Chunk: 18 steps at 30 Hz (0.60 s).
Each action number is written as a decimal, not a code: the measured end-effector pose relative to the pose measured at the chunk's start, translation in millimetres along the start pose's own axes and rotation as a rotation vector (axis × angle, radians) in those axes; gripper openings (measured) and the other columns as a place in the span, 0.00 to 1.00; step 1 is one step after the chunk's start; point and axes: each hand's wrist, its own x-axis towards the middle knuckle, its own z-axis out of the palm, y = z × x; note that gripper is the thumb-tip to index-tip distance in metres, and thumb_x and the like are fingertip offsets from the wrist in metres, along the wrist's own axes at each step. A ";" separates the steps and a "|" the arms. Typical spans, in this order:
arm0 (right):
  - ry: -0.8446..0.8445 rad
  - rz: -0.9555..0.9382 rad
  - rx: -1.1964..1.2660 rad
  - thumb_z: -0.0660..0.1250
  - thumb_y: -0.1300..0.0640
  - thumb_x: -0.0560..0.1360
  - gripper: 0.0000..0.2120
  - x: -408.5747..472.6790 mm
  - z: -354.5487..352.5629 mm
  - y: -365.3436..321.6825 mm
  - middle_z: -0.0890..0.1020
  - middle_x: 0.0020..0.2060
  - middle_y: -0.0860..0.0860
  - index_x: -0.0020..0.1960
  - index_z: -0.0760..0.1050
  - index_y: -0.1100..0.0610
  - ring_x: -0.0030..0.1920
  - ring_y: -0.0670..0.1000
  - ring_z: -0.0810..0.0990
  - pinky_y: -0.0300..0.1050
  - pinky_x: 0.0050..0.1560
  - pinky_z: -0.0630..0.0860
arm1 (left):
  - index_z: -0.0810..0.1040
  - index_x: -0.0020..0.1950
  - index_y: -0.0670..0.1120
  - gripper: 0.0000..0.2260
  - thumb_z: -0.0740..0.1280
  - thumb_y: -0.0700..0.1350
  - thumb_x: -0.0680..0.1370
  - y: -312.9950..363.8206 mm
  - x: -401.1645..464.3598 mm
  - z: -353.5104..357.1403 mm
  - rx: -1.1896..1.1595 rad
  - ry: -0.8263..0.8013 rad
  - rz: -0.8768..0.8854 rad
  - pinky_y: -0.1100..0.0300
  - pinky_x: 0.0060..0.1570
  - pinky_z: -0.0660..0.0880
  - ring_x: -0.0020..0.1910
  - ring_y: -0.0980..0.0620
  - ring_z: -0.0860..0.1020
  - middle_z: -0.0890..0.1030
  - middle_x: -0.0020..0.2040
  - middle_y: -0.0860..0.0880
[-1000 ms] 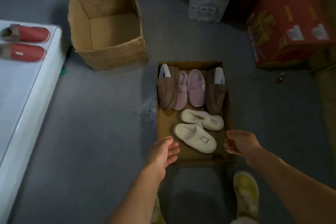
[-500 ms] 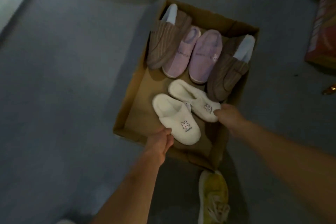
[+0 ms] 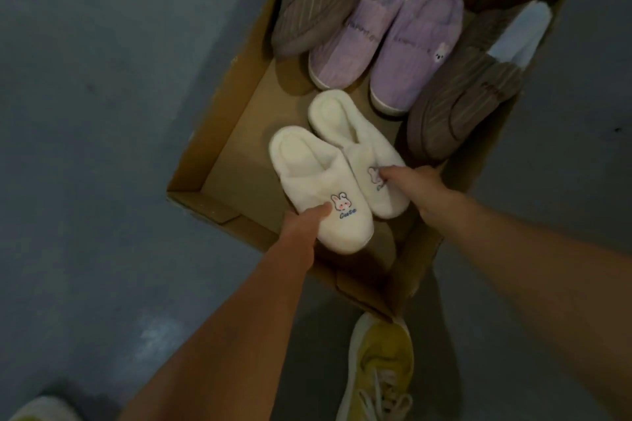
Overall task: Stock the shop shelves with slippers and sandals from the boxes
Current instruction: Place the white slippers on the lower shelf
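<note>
Gripping the toe of a fluffy cream slipper (image 3: 318, 191) inside the shallow cardboard box (image 3: 219, 143), the left hand (image 3: 302, 220) pinches; the right hand (image 3: 415, 186) clutches its twin (image 3: 355, 150), fingers buried. Ribbed brown slippers (image 3: 318, 0) beyond are cut off

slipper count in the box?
6: two white nearest, one in each hand; two purple mid-back; two brown flanking them. None seem hidden.

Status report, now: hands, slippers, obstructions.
Left hand grips near white slipper. Right hand grips far white slipper. Both slippers in cardboard box. Nothing blocking.
</note>
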 end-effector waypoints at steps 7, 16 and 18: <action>-0.131 0.022 0.248 0.71 0.51 0.73 0.19 -26.8 -25.5 -9.7 0.81 0.53 0.50 0.60 0.74 0.56 0.46 0.49 0.78 0.43 0.41 0.74 | 0.74 0.66 0.50 0.29 0.78 0.52 0.67 7.2 -18.8 -16.5 -0.111 -0.095 0.038 0.47 0.58 0.78 0.54 0.47 0.81 0.83 0.56 0.49; -0.276 0.077 0.555 0.69 0.53 0.74 0.18 -120.9 -20.1 -3.6 0.83 0.55 0.53 0.63 0.75 0.56 0.50 0.51 0.82 0.44 0.37 0.78 | 0.72 0.69 0.52 0.31 0.76 0.50 0.67 27.9 -98.0 -72.4 -0.282 -0.271 0.181 0.38 0.57 0.77 0.58 0.42 0.81 0.82 0.59 0.45; -0.314 0.070 0.608 0.69 0.53 0.74 0.18 -152.0 -9.8 -8.0 0.83 0.54 0.52 0.63 0.75 0.56 0.50 0.51 0.82 0.42 0.35 0.79 | 0.72 0.69 0.51 0.30 0.76 0.51 0.69 36.2 -119.3 -97.5 -0.253 -0.305 0.236 0.39 0.59 0.76 0.59 0.43 0.81 0.82 0.60 0.45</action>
